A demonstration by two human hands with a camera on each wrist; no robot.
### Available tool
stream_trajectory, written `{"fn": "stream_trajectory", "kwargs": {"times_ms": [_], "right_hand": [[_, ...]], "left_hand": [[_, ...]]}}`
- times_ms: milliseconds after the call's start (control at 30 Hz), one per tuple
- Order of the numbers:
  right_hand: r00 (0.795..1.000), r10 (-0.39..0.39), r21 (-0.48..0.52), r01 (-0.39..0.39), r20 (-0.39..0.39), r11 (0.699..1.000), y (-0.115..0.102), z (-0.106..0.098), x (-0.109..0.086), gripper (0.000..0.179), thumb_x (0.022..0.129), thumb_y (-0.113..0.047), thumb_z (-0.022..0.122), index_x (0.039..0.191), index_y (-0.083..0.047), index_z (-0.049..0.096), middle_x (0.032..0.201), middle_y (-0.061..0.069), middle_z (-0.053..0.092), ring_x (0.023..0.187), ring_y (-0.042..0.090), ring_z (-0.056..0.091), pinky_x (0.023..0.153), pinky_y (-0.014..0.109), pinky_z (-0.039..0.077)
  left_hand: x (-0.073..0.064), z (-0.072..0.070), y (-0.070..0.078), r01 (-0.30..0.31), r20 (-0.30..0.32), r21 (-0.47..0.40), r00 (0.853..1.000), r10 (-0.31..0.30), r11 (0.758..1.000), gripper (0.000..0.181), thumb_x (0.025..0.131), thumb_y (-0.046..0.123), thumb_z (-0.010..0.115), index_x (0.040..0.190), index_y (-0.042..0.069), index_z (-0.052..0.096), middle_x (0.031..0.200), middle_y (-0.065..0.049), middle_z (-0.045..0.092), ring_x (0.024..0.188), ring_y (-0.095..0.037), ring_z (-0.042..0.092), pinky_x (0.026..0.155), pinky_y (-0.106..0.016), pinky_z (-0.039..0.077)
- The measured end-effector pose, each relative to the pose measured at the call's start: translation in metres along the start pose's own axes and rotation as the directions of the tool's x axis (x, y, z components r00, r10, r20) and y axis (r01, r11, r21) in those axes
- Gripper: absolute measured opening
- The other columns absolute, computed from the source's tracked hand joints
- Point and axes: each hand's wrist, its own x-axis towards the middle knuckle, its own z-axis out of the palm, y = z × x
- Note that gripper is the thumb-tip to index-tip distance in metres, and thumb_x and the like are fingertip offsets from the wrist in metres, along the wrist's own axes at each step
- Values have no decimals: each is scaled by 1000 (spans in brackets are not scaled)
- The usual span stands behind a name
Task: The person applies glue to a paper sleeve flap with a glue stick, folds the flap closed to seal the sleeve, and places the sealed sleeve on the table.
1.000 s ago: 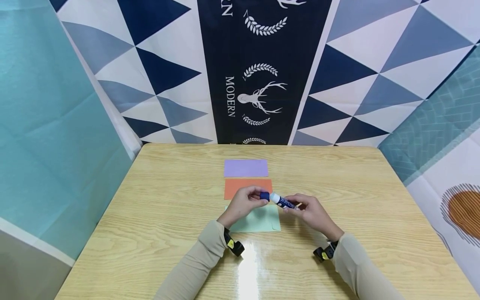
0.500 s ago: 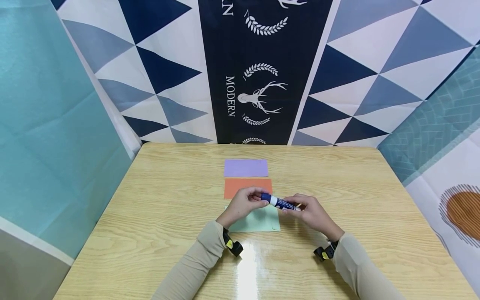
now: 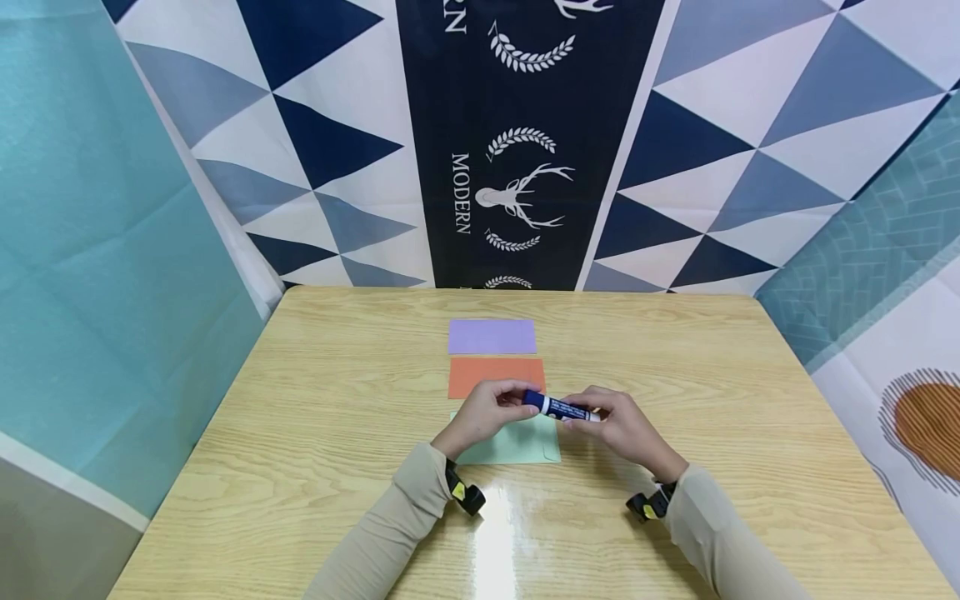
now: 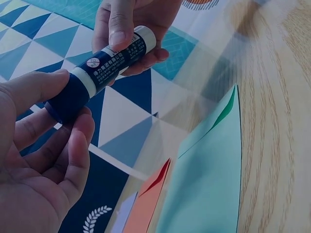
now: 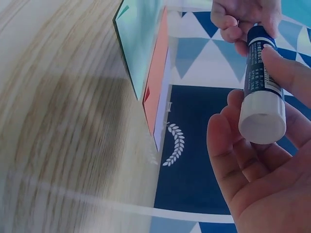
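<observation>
Both hands hold a dark blue glue stick (image 3: 567, 409) with a white base, lying nearly level over the table. My left hand (image 3: 486, 415) pinches its dark blue cap (image 4: 69, 101) between thumb and fingers. My right hand (image 3: 621, 425) grips the printed body near the white base (image 5: 262, 119). Cap and body are joined in one line, with a white band (image 4: 84, 81) showing beside the cap. Below the hands lies a mint green envelope (image 3: 513, 443), partly covered by the left hand. Just behind it is an orange envelope (image 3: 491, 375).
A purple envelope (image 3: 492, 337) lies farthest back, in a column with the other two. They rest on a wood-grain table (image 3: 337, 467). A patterned cloth (image 3: 502, 125) hangs behind the table's back edge, and light blue sheeting (image 3: 112, 250) hangs at the left.
The cap, apart from the glue stick a second ago, has been pushed onto its white end. Less white shows now than half a second ago. The right hand has barely moved.
</observation>
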Motion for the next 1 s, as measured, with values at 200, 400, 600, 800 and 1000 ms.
{"fn": "stream_trajectory", "kwargs": {"times_ms": [200,400,600,800,1000], "right_hand": [[1000,-3,3,3,6,1000,-1,1,0,27,85,-18,75,110,-10,74,92,2,70,75,7,51,64,22,42],[1000,5,10,-5,5,1000,1,3,0,28,84,-14,75,112,-9,73,93,4,71,67,8,48,58,22,41],[1000,14,4,-14,17,1000,3,4,0,29,85,-16,75,113,-7,72,96,7,72,65,8,47,56,22,41],[999,17,7,-17,41,1000,0,6,3,28,86,-13,74,112,-4,72,98,11,73,66,8,49,58,21,42],[991,57,78,-67,121,995,-3,8,9,32,89,-17,71,115,1,70,101,18,72,65,12,53,55,22,45]], "left_hand": [[-2,0,0,6,-6,15,1000,-5,1000,34,89,14,71,120,1,67,101,-17,71,82,-6,61,75,-19,51],[-3,1,0,18,-3,57,1000,-18,998,31,88,16,72,116,5,69,97,-13,71,79,-6,59,72,-19,48],[-3,2,-3,29,-6,81,1000,-28,996,28,88,16,72,115,7,70,96,-11,71,80,-5,59,72,-19,48],[-3,4,-5,36,-23,86,999,-34,996,29,88,17,72,114,3,70,96,-14,72,79,-8,60,71,-18,50],[-6,4,-6,39,-60,124,998,-32,992,29,87,18,73,112,2,71,96,-13,73,78,-8,60,68,-17,50]]}}
